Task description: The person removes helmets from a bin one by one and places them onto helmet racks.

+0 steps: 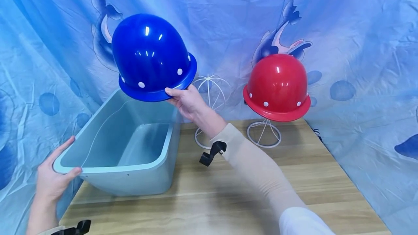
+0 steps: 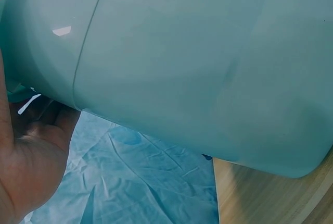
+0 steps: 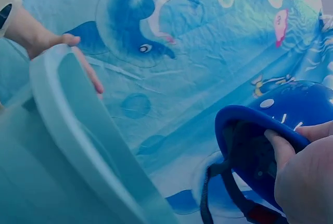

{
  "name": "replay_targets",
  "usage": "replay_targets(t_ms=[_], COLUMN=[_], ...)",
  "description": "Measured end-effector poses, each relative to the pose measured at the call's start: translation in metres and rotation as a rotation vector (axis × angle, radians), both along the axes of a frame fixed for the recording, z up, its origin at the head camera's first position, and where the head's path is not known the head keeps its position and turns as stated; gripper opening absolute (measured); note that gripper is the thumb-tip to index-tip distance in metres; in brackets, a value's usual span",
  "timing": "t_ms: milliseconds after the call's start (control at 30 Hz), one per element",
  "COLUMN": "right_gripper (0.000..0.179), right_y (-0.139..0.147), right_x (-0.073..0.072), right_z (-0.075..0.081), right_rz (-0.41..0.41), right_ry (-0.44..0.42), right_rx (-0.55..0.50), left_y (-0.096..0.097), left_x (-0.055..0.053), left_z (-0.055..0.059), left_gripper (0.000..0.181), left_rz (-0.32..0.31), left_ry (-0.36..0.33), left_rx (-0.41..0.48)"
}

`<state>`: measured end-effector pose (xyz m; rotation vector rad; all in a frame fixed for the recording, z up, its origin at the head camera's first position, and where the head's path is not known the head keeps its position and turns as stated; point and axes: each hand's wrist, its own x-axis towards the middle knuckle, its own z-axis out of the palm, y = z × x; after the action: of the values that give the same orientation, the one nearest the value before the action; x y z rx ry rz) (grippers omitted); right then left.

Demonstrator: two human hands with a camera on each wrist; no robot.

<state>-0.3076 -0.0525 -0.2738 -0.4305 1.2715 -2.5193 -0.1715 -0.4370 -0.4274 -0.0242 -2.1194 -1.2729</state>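
Observation:
My right hand (image 1: 190,101) pinches the brim of a blue hard hat (image 1: 148,52), thumb on the outer side and fingers underneath. The hat is raised over the far end of a pale green plastic tub (image 1: 130,180), crown up and slightly tilted. Its dark interior and a hanging chin strap (image 3: 237,193) show in the right wrist view. At the tub's near left corner, my left hand (image 1: 53,177) grips the rim, with the thumb across the front edge. In the left wrist view, the left hand's fingers (image 2: 52,117) reach beneath the rim, partly hidden by the tub wall.
A red hard hat (image 1: 277,86) sits on a white wire stand (image 1: 263,133) at the back right. Left of it stands a bare wire stand (image 1: 209,90), partly behind my right forearm. All rest on a wood-grain table (image 1: 209,202) before a blue dolphin-print curtain (image 1: 369,46).

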Motion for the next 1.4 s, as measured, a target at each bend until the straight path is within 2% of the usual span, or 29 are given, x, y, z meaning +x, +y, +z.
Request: replay_targets(t_ms=[367,600,867,1033,1133,1200,1267,1400], right_gripper=[0.058,0.056,0.057,0.058,0.06,0.061,0.063,0.064], right_y=[0.033,0.066,0.099,0.116,0.123,0.126,0.128,0.132], right_x=[0.004,0.013,0.017,0.019,0.018,0.019,0.019,0.019], right_z=[0.032,0.034,0.042,0.043,0.041,0.038,0.033,0.025], right_rz=[-0.071,-0.122,-0.158,-0.167,-0.171,-0.167,-0.166,-0.177], right_ry=[0.053,0.057,0.071,0.07,0.079,0.077,0.055,0.018], right_rx=[-0.036,-0.058,-0.122,-0.19,-0.214,-0.229,-0.249,-0.281], left_y=[0.003,0.007,0.005,0.005,0.005,0.003,-0.001,-0.004], left_x=[-0.001,0.004,0.011,0.014,0.014,0.016,0.018,0.024], left_z=[0.002,-0.002,0.0,-0.001,0.0,0.001,0.002,0.002], left_gripper=[0.084,0.085,0.086,0.087,0.084,0.084,0.082,0.082], left_rz=[0.004,-0.005,0.003,-0.019,0.0,0.024,0.056,0.057], left_ry=[-0.033,-0.032,-0.027,-0.01,-0.013,-0.012,-0.003,0.003], left_rx=[-0.025,-0.026,0.002,0.041,0.038,0.028,-0.023,-0.054])
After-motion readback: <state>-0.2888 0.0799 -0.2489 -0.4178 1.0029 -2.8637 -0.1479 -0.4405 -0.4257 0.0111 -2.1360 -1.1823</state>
